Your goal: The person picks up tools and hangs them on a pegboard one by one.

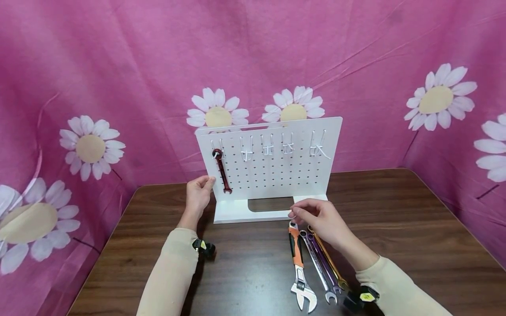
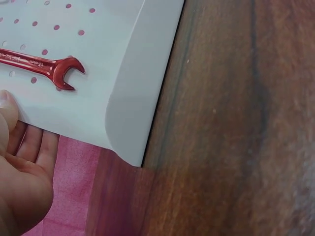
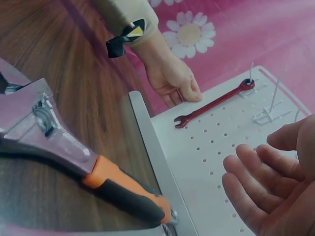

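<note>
A white pegboard stand [image 1: 272, 175] stands upright on the wooden table. My left hand [image 1: 198, 195] holds its left edge, thumb on the front face and fingers behind. Close to that thumb, a red combination wrench [image 1: 223, 172] hangs from the leftmost hook, its open end [image 2: 66, 73] downward. My right hand [image 1: 318, 217] hovers by the stand's front base, fingers loosely bent with nothing seen between them in the right wrist view. Below it lie an adjustable wrench [image 1: 296, 250] with an orange and black handle, and silver [image 1: 318, 263], purple [image 1: 325, 264] and gold [image 1: 331, 262] combination wrenches.
Several white wire hooks [image 1: 268, 149] stick out along the board's upper part, to the right of the red wrench. The brown table [image 1: 150, 245] extends on both sides. A pink cloth [image 1: 158, 79] with daisies hangs behind and at the sides.
</note>
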{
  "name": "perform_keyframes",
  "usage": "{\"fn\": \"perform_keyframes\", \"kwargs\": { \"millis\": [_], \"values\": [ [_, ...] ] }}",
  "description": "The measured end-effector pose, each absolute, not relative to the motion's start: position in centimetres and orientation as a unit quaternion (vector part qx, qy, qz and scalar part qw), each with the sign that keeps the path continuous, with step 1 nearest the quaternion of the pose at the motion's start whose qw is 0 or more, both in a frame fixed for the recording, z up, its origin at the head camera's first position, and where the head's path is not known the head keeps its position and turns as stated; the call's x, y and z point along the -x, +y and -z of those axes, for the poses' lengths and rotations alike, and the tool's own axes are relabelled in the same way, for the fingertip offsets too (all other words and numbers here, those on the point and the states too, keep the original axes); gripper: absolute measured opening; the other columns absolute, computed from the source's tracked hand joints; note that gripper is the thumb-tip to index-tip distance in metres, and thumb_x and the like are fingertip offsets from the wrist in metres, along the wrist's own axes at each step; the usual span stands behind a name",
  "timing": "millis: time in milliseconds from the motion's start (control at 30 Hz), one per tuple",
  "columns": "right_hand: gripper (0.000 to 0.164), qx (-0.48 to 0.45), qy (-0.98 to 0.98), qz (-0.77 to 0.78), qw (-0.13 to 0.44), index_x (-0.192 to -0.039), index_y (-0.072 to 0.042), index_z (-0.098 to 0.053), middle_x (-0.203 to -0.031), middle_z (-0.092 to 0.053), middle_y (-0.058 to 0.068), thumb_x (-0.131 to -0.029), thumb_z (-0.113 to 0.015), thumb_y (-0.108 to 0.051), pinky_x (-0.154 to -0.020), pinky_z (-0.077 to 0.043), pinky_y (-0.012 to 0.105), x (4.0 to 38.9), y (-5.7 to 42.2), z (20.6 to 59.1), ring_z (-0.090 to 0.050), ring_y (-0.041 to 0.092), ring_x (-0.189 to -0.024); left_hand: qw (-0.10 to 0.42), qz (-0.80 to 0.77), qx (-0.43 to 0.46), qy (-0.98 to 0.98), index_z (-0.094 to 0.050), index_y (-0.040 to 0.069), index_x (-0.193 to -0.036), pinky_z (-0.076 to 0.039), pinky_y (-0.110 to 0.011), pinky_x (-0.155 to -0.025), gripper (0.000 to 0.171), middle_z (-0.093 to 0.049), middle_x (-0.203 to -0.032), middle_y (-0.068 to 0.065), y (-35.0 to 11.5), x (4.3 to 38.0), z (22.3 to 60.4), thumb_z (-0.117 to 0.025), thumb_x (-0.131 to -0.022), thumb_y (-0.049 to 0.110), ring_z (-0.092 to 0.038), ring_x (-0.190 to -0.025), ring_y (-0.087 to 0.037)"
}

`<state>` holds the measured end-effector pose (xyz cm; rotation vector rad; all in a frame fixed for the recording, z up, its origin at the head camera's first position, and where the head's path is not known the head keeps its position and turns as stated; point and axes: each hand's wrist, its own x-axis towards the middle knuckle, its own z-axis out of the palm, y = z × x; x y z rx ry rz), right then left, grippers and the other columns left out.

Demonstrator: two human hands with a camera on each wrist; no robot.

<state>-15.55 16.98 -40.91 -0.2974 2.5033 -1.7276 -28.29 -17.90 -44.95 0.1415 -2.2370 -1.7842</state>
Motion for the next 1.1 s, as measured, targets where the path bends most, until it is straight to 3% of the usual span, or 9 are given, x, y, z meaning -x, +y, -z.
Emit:
{"fn": "perform_keyframes", "kwargs": {
  "millis": [100, 267, 800, 1100],
  "values": [
    [0.026, 0.093, 0.817, 0.568, 0.043, -0.12, 0.011, -0.072, -0.104, -0.08, 0.02, -0.108, -0.065, -0.011, -0.082, -0.067, 0.04, 15.2, 17.4, 41.1, -0.079, 0.035, -0.09, 0.137, 0.617, -0.048, -0.773, -0.078, -0.01, -0.112, -0.052, -0.013, -0.067, 0.022, -0.076, -0.083, -0.001, -17.9, 28.2, 45.0, -0.073, -0.104, 0.009, -0.061, -0.072, -0.002],
    [0.026, 0.088, 0.811, 0.577, 0.048, -0.119, 0.012, -0.071, -0.106, -0.078, 0.027, -0.108, -0.065, -0.011, -0.08, -0.068, 0.039, 14.5, 18.4, 41.4, -0.079, 0.028, -0.087, 0.136, 0.616, -0.045, -0.775, -0.077, -0.011, -0.113, -0.053, -0.012, -0.067, 0.023, -0.078, -0.087, -0.005, -18.0, 28.2, 44.9, -0.073, -0.104, 0.01, -0.063, -0.073, -0.003],
    [0.023, 0.078, 0.819, 0.567, 0.054, -0.115, 0.013, -0.072, -0.099, -0.079, 0.023, -0.106, -0.066, -0.007, -0.074, -0.066, 0.033, 12.3, 21.6, 43.4, -0.076, 0.015, -0.08, 0.137, 0.615, -0.036, -0.776, -0.077, -0.012, -0.11, -0.05, -0.013, -0.064, 0.024, -0.07, -0.075, 0.004, -17.9, 28.3, 45.0, -0.072, -0.105, 0.01, -0.059, -0.068, -0.001],
    [0.022, 0.06, 0.823, 0.556, 0.098, -0.112, 0.013, -0.073, -0.084, -0.072, 0.014, -0.103, -0.07, -0.007, -0.057, -0.062, 0.034, 11.4, 22.5, 44.9, -0.067, 0.012, -0.065, 0.137, 0.616, -0.038, -0.775, -0.077, -0.012, -0.11, -0.05, -0.014, -0.064, 0.024, -0.071, -0.076, 0.003, -18.1, 28.2, 44.9, -0.072, -0.105, 0.011, -0.058, -0.068, 0.0]
  ]
}}
